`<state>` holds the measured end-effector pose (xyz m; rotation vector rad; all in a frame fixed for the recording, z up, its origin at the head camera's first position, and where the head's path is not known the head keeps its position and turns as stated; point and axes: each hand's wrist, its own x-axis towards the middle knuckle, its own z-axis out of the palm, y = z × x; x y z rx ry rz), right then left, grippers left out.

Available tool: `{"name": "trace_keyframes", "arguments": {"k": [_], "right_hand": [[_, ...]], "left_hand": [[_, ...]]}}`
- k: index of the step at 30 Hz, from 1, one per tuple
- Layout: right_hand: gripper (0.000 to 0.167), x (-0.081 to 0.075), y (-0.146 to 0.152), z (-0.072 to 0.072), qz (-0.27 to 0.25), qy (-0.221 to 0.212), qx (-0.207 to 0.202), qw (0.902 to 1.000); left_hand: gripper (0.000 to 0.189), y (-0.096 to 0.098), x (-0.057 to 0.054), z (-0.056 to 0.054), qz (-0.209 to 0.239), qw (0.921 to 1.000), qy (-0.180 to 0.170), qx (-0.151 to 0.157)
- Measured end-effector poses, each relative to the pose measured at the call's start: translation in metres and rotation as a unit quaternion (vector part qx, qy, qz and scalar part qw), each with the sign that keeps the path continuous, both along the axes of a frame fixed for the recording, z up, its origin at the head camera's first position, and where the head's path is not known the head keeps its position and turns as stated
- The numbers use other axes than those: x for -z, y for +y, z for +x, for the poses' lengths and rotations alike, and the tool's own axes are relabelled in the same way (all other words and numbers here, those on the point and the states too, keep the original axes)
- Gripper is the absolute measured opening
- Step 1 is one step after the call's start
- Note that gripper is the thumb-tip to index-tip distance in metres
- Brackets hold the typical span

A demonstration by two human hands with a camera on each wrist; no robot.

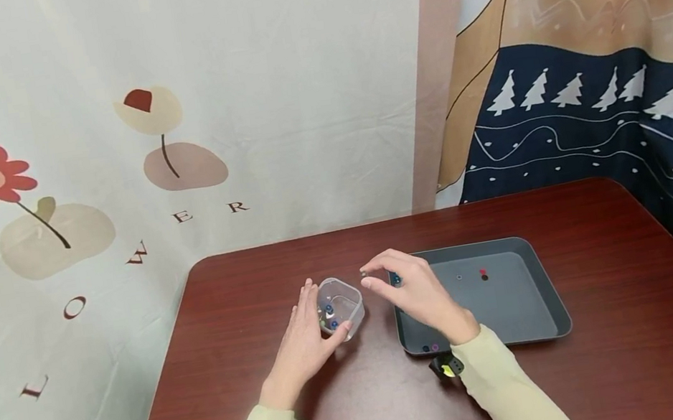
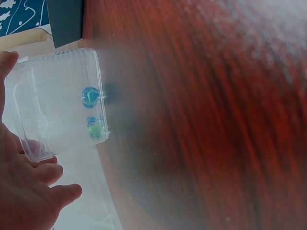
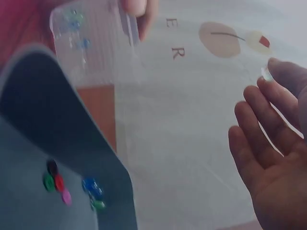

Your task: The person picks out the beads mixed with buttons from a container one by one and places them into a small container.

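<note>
My left hand (image 1: 303, 335) holds a clear plastic container (image 1: 350, 301) between thumb and fingers, on the table left of the tray. Inside lie several blue and green glass marbles (image 2: 90, 97), near the bottom in the left wrist view. Between the thumb and index finger of my right hand (image 1: 417, 292) is a small clear glassy piece (image 3: 266, 74), probably a marble; the fingers partly cover it. That hand hovers over the tray's left edge, its fingertips just right of the container and apart from it. The other right fingers spread loosely in the right wrist view.
A dark grey tray (image 1: 508, 308) sits to the right. It holds small red (image 3: 59, 182), black, green and pink button-like discs, plus blue and green marbles (image 3: 93, 188) near a wall. The reddish wooden table (image 1: 204, 375) meets printed curtains (image 1: 294, 100) behind it.
</note>
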<state>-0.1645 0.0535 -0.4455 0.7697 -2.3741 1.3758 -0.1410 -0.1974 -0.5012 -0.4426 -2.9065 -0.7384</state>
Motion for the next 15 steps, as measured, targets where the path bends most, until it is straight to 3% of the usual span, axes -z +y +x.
{"name": "trace_keyframes", "arguments": {"k": [7,15], "right_hand": [[0.017,0.01,-0.022,0.004,-0.016,0.006,0.017,0.9997],[0.017,0.024,-0.038,0.002,0.005,-0.022,-0.006,0.9997]], "left_hand": [[0.094,0.0,0.0,0.001,0.004,1.0,0.006,0.0],[0.094,0.0,-0.001,0.002,0.007,1.0,0.001,0.001]]}}
